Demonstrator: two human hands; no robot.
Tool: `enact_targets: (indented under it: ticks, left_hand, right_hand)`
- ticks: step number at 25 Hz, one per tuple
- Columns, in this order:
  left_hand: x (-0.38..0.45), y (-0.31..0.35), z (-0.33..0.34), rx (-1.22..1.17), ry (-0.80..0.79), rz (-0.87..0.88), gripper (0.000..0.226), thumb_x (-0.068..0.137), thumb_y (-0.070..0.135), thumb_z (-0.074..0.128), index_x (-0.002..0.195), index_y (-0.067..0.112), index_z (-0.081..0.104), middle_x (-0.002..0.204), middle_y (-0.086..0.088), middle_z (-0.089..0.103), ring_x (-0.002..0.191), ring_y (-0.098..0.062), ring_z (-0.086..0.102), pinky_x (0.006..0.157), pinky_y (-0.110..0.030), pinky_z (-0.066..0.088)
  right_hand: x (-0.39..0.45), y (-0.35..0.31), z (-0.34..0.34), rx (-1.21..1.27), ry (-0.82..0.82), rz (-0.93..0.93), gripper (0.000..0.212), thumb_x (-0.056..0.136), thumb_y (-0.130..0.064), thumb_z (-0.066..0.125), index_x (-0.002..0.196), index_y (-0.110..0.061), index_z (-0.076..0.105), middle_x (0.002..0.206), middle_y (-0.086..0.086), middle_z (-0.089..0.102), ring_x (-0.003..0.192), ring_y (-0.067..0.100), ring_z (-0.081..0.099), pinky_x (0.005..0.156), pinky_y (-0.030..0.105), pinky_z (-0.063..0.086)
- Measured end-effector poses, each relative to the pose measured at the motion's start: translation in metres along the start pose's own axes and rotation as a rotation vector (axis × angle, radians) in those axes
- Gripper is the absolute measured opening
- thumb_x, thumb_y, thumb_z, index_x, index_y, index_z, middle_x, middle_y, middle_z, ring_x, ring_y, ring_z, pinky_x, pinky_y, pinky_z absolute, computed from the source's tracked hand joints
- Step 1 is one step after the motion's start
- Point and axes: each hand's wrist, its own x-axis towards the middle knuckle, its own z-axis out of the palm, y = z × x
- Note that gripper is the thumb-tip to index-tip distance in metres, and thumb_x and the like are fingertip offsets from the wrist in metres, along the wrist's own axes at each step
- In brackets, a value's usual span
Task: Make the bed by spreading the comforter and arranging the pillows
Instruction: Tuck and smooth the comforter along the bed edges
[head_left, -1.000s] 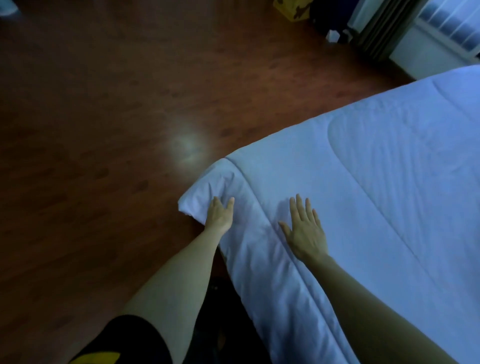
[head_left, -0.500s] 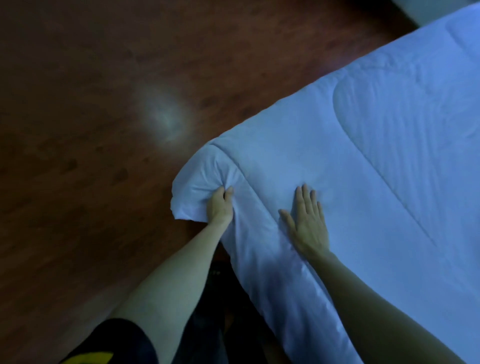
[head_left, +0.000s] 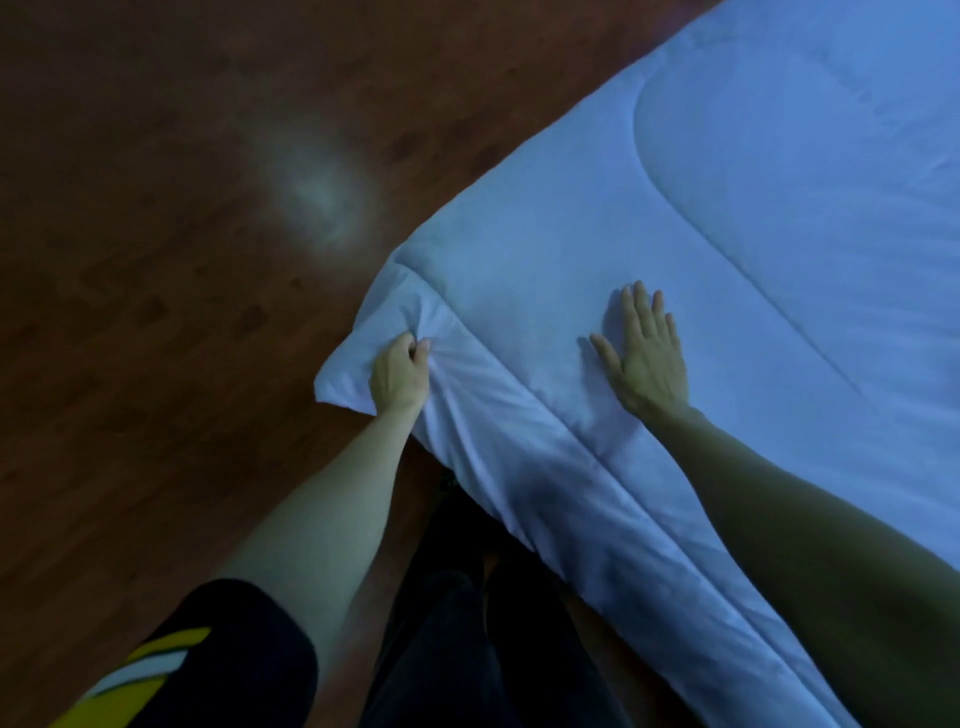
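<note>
A white quilted comforter (head_left: 727, 218) covers the bed and fills the right half of the view. Its near corner (head_left: 353, 358) juts out over the floor at centre left. My left hand (head_left: 400, 376) grips a bunch of fabric at that corner, and creases fan out from its fingers. My right hand (head_left: 644, 358) lies flat on top of the comforter with its fingers spread, a little inside the stitched border seam. No pillows are in view.
Dark reddish wooden floor (head_left: 156, 260) takes up the left half, with a pale light reflection (head_left: 317, 187) on it. My dark trouser legs (head_left: 467, 623) stand close against the bed's edge at the bottom.
My left hand has gone from lying flat on the corner to bunching the fabric in its fingers. The view has tilted down, so the window and wall are out of sight. My right hand stays flat.
</note>
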Motion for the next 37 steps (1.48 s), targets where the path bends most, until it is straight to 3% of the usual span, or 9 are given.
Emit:
enact_targets:
  ticks: [2,5,7,9,18,23,27,31,37]
  left_hand:
    - [0.009,0.021,0.004,0.071,0.075,-0.050,0.032,0.095,0.040,0.047,0.107,0.012,0.055,0.118,-0.013,0.059,0.116,-0.033,0.051,0.092,-0.042,0.040]
    - [0.015,0.065,0.020,0.214,0.107,0.366,0.057,0.095,0.041,0.044,0.145,0.017,0.034,0.153,-0.009,0.033,0.143,-0.027,0.027,0.116,-0.043,0.020]
    - [0.011,0.089,0.037,0.423,-0.055,0.676,0.065,0.097,0.043,0.038,0.152,0.018,0.017,0.161,-0.005,0.013,0.150,-0.023,0.010,0.120,-0.047,0.010]
    - [0.011,0.086,0.055,0.599,-0.227,0.780,0.068,0.098,0.048,0.030,0.154,0.017,0.006,0.163,-0.002,0.000,0.150,-0.020,-0.001,0.122,-0.048,0.006]
    - [0.012,0.061,0.052,0.702,-0.186,0.789,0.076,0.092,0.055,0.016,0.153,0.012,0.003,0.162,-0.008,0.001,0.150,-0.022,0.002,0.121,-0.045,0.005]
    - [-0.018,0.107,0.072,0.652,-0.181,0.900,0.071,0.094,0.044,0.025,0.152,0.007,0.009,0.162,-0.008,0.009,0.150,-0.022,0.009,0.120,-0.041,0.008]
    - [-0.056,0.088,0.104,0.728,-0.240,0.966,0.068,0.094,0.042,0.036,0.150,0.005,0.024,0.158,-0.010,0.023,0.147,-0.023,0.023,0.119,-0.042,0.017]
    - [-0.067,0.071,0.097,0.784,-0.234,0.906,0.070,0.095,0.043,0.034,0.151,0.006,0.017,0.160,-0.010,0.015,0.149,-0.022,0.016,0.120,-0.041,0.015]
    - [-0.097,0.075,0.068,0.768,-0.403,0.725,0.068,0.101,0.040,0.030,0.152,0.006,0.002,0.162,-0.008,-0.004,0.150,-0.019,0.000,0.122,-0.039,0.007]
  right_hand:
    - [0.002,-0.001,0.003,-0.004,0.021,0.026,0.074,0.097,-0.052,0.036,0.153,-0.011,0.012,0.162,0.007,0.008,0.149,0.029,0.002,0.121,0.042,0.004]
    - [0.002,0.000,0.009,0.007,-0.002,0.105,0.076,0.095,-0.056,0.038,0.154,-0.017,0.009,0.162,0.004,0.004,0.149,0.030,-0.002,0.120,0.045,0.000]
    - [-0.003,0.006,0.021,0.006,-0.029,0.197,0.076,0.094,-0.059,0.036,0.154,-0.023,0.006,0.163,0.001,0.000,0.149,0.029,-0.004,0.119,0.049,-0.002]
    - [-0.015,0.019,0.033,0.031,-0.017,0.326,0.075,0.093,-0.062,0.031,0.154,-0.027,0.004,0.163,0.000,-0.001,0.149,0.028,-0.005,0.119,0.050,-0.002]
    - [-0.093,0.086,0.042,0.111,0.136,0.624,0.079,0.090,-0.063,0.019,0.154,-0.018,0.006,0.162,0.009,0.002,0.149,0.029,0.000,0.120,0.051,0.003]
    - [-0.052,0.048,0.032,0.111,0.157,0.383,0.071,0.096,-0.053,0.032,0.154,-0.017,0.011,0.162,0.007,0.004,0.149,0.030,0.000,0.118,0.045,-0.006]
    - [-0.087,0.058,0.059,0.031,0.101,0.398,0.070,0.096,-0.055,0.027,0.154,-0.023,0.008,0.162,0.004,0.006,0.149,0.029,0.003,0.121,0.048,0.002]
    - [-0.137,0.089,0.066,0.017,0.073,0.447,0.072,0.095,-0.058,0.023,0.154,-0.022,0.002,0.162,0.004,0.004,0.149,0.028,0.003,0.121,0.045,0.003]
    - [-0.171,0.115,0.040,0.030,-0.056,0.411,0.072,0.097,-0.052,0.030,0.155,-0.018,0.003,0.163,0.004,0.003,0.149,0.028,0.000,0.122,0.043,0.003]
